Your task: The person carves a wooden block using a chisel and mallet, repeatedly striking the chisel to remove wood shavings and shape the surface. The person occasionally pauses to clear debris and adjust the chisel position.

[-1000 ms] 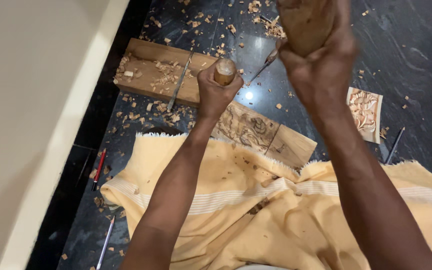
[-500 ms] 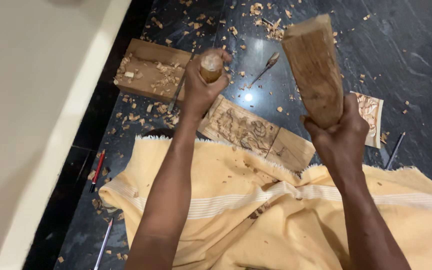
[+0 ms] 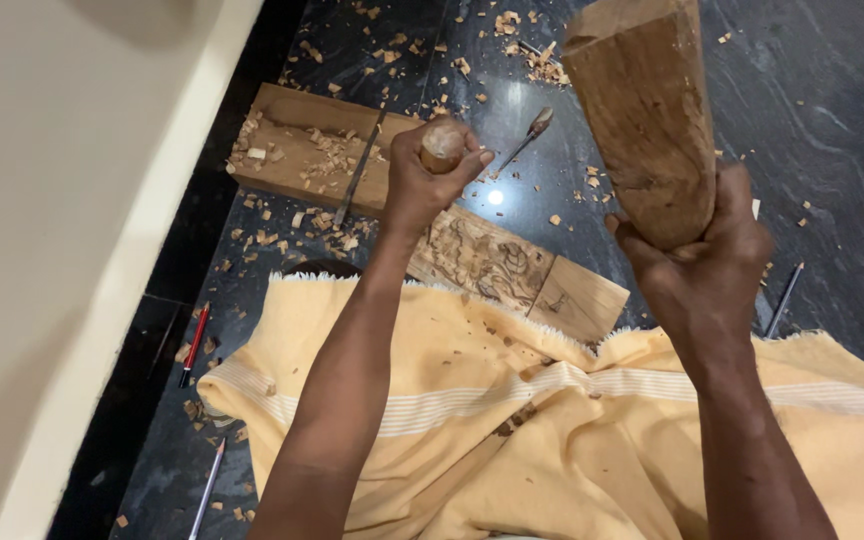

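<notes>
Now the left hand (image 3: 430, 185) grips a chisel handle (image 3: 442, 148) on the carved wood panel (image 3: 482, 262), probably touching. Right hand (image 3: 697, 262) holds the wooden mallet (image 3: 644, 110) high; it could hit fingers.

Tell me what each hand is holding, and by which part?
The left hand grips a chisel around its rounded wooden handle top. The right hand holds a wooden mallet by its narrower lower end.
</notes>
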